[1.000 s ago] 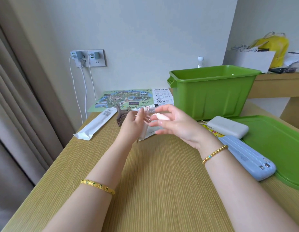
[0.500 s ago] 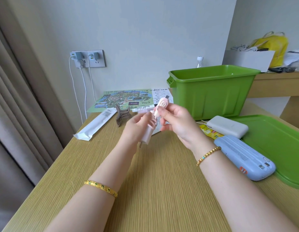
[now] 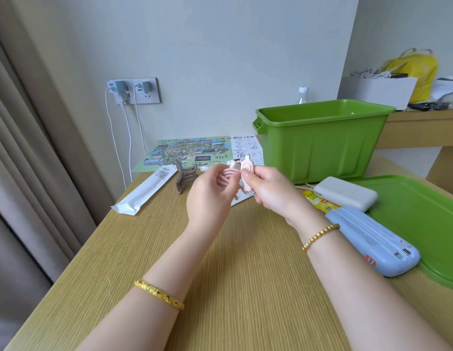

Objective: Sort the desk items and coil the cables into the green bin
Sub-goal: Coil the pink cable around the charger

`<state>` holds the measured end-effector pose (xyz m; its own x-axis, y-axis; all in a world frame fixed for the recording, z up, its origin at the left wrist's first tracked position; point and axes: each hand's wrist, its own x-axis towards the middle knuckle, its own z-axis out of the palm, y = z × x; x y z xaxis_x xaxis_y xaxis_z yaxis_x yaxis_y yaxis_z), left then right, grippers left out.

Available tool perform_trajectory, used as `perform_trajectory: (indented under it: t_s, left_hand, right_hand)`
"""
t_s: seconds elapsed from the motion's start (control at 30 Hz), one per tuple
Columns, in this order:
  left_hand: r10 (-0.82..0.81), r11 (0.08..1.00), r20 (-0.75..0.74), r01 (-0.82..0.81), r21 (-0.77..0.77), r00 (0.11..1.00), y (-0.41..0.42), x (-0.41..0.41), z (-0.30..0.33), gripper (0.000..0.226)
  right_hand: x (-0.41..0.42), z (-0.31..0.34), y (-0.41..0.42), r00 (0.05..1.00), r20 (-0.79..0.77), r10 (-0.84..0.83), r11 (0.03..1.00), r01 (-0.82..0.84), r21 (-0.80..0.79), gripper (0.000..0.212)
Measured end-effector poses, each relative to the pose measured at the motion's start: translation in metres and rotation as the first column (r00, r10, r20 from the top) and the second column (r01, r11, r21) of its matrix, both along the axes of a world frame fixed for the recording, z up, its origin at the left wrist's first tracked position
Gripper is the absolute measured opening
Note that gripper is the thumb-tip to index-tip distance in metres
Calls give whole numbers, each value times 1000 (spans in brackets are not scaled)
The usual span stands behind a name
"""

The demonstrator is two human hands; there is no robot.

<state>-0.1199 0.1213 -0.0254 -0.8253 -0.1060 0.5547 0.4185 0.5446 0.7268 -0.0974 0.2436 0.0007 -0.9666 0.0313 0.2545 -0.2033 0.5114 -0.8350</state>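
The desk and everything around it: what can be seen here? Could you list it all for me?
green bin: one, green, open, far right of desk
bin lid: one, green, flat at right edge
power banks: two; white beside the lid, pale blue nearer the camera
yellow packet: one, partly under the power banks
map leaflet: one, green, against the wall
printed sheet: one, white, beside the leaflet
hair claw: one, brown, near the leaflet
long white packet: one, left side
wall chargers: two, grey, white cords hanging
water bottle: one, clear, behind the bin
yellow bag: one, far shelf
pink cable: one, held above the desk
hands: left hand holds the coils, right hand pinches the plug
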Motion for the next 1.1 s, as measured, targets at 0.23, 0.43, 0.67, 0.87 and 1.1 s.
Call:
perform_trajectory:
  t_s: [0.23, 0.43, 0.67, 0.87, 1.1]
  left_hand:
    - [5, 1000, -83, -7, -19, 997, 4, 2, -3, 20]
    - [-173, 952, 101, 140, 273, 980, 5, 0, -1, 13]
    - [-420, 856, 354, 236, 460, 835, 7, 0, -1, 27]
    - [-620, 602, 278, 217, 769, 734, 4, 6, 9, 21]
    - [-613, 490, 238, 126, 863, 753, -7, 3, 23, 23]
  right_hand:
    - [2, 3, 4, 999, 40, 23, 998, -21, -61, 34]
    - [1, -1, -7, 996, -57, 63, 932, -79, -355, 22]
    - [0, 1, -4, 992, -91, 87, 844, -122, -522, 26]
    - [0, 9, 6, 993, -82, 86, 644, -118, -756, 27]
    - [-5, 0, 8, 980, 134, 149, 633, 10, -774, 28]
